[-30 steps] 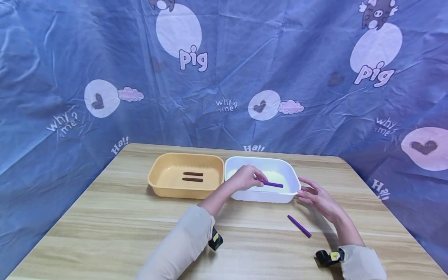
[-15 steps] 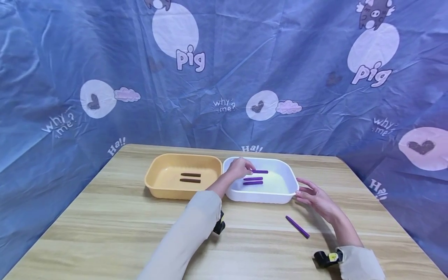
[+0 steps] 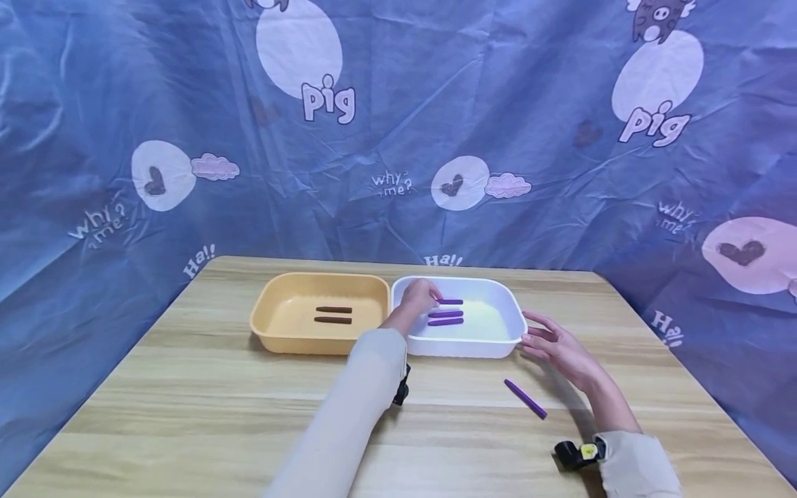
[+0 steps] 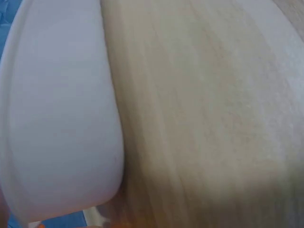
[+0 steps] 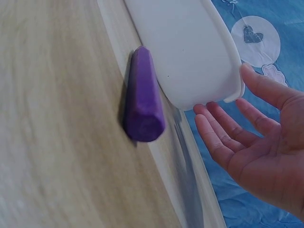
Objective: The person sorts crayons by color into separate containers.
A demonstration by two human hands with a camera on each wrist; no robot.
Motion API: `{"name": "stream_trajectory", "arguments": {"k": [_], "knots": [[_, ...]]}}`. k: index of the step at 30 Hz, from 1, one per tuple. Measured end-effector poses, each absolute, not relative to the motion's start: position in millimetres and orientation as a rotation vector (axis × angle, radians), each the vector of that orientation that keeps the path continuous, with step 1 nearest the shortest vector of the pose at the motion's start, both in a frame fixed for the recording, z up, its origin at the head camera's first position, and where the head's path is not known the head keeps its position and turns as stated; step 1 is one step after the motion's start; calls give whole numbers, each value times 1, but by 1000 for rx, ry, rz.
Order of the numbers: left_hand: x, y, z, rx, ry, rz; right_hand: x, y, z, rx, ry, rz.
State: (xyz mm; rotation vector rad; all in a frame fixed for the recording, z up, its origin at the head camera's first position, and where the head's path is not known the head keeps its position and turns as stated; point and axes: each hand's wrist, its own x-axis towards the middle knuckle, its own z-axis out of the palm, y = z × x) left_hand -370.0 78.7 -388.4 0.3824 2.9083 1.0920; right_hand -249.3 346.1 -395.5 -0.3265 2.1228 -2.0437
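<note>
In the head view, my left hand [image 3: 420, 296] reaches into the white bin [image 3: 461, 349] and pinches the left end of a purple crayon [image 3: 451, 301] at the bin's far side. Two more purple crayons [image 3: 445, 318] lie roughly parallel just in front of it. My right hand [image 3: 563, 353] touches the bin's right end with extended fingers; the right wrist view shows the thumb [image 5: 256, 83] at the rim. A further purple crayon [image 3: 526, 399] lies slanted on the table, nearer than the bin. The left wrist view shows the bin's outer wall [image 4: 61, 109], not the hand's grip.
A yellow-orange bin [image 3: 311, 344] stands against the white bin's left side, with two brown crayons [image 3: 333, 315] inside. Both bins rest on a wood-grain table [image 3: 205, 415]. A blue printed curtain [image 3: 349, 221] hangs behind and beside the table.
My left hand has carried the purple crayon from the white bin's near side to its far side, uncovering two purple crayons. My right hand stays at the bin's right end.
</note>
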Motion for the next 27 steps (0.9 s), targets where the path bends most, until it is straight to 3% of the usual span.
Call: {"name": "stream_trajectory", "arguments": {"k": [14, 27], "knots": [[-368, 77, -393, 327, 2899, 1153, -250, 346, -397, -324, 2133, -2036], [-356, 67, -380, 483, 2825, 1208, -249, 345, -396, -334, 2078, -2086]]}}
